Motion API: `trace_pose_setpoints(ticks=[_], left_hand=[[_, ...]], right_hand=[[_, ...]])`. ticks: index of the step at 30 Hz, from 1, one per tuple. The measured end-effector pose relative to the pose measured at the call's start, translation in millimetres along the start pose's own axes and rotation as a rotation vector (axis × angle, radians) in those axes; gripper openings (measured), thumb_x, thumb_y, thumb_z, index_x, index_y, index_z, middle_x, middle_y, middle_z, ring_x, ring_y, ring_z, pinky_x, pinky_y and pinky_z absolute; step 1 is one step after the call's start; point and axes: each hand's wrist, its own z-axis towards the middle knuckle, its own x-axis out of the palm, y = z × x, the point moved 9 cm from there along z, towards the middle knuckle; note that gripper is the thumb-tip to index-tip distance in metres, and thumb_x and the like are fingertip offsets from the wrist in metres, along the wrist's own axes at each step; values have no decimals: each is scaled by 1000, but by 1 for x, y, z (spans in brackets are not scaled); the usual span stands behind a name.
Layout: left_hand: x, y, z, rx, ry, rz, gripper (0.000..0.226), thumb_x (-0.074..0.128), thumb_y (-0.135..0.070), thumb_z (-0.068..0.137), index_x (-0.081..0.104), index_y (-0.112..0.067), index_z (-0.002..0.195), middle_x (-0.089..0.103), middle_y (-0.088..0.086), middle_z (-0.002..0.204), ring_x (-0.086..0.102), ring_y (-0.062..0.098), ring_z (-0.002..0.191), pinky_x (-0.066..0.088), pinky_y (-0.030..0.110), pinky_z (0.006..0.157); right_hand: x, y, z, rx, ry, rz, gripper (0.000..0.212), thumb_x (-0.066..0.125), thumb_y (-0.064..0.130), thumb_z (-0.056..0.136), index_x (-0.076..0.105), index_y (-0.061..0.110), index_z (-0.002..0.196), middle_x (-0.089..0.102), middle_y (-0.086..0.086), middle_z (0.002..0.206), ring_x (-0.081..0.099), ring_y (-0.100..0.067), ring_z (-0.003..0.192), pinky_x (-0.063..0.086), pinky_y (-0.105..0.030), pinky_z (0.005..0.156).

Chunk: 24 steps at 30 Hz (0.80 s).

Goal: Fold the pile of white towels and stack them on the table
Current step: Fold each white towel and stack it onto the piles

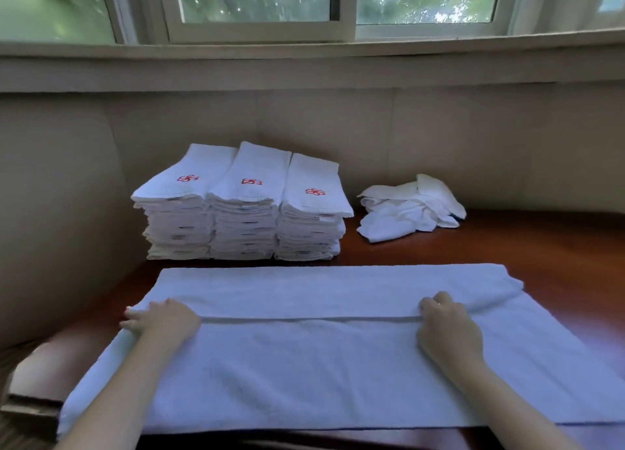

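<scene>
Pinching the folded edge of the spread towel [304, 365], my left hand [162, 321] has its grip clamped on it near the left end, my right hand [446, 328] likewise near the right end. Towel lies flat across the near worktop [558, 246], far part doubled toward me, near edge overhanging. Three folded stacks [243, 209] with red logos sit far left, side by side, touching. Loose unfolded pile [411, 207] far right of them, just apart.
</scene>
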Motion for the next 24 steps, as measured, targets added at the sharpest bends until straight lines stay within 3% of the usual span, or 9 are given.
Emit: trace_pose_setpoints(ticks=[2,5,9,11,13,17,20,22,24], left_hand=[[-14,-26,-17,7,10,71,46,36,-26,92,45,-20,137,32,12,149,27,36,136,20,41,114],[-25,-118,-54,366,-103,30,43,34,-18,92,47,-19,132,41,7,141,39,31,128,32,39,105],[-12,-248,-135,749,-65,-115,38,28,-27,96,46,-20,129,42,6,137,39,28,125,35,41,102],[6,-294,-172,881,-51,-167,42,27,-41,98,44,-25,133,36,7,145,31,28,133,27,46,108],[25,-318,-194,933,-96,-168,51,21,-53,98,27,-36,145,13,3,159,9,27,145,9,54,113],[39,-328,-194,907,-174,-161,57,14,-64,93,7,-49,147,-4,2,161,-7,29,147,-2,60,110],[38,-329,-196,934,-167,-157,55,13,-65,93,4,-54,145,-6,3,161,-9,30,146,-4,61,110],[37,-327,-197,939,-174,-153,55,13,-64,93,3,-53,146,-7,3,161,-10,30,146,-5,61,110],[37,-327,-197,936,-173,-152,55,12,-64,93,3,-53,146,-7,3,161,-11,31,146,-5,61,110]], right_hand=[[-6,-33,3,97,-9,-22,31,47,13,80,49,17,111,45,-4,117,51,-27,101,38,-30,66],[-11,-85,11,236,-10,8,37,46,13,83,45,17,120,41,-8,124,47,-31,104,38,-33,73],[-11,-138,26,363,11,206,39,44,8,85,47,12,124,47,-14,126,46,-34,113,41,-36,87],[-10,-153,38,380,35,332,44,39,8,88,42,14,131,50,-13,124,50,-32,104,40,-34,80],[-15,-163,52,392,35,431,43,33,10,89,41,17,131,56,-11,115,51,-29,89,40,-32,72],[-18,-154,84,253,225,237,55,25,16,96,24,39,146,55,-9,103,53,-25,71,41,-27,51],[-9,-143,94,205,455,144,51,23,4,89,49,26,127,52,-13,103,58,-25,58,49,-25,48],[-17,-150,96,282,419,97,31,24,-1,82,52,8,94,59,-12,79,61,-24,43,53,-25,51],[-23,-171,90,415,321,68,24,30,1,86,52,9,86,62,-9,73,63,-21,42,49,-21,49]])
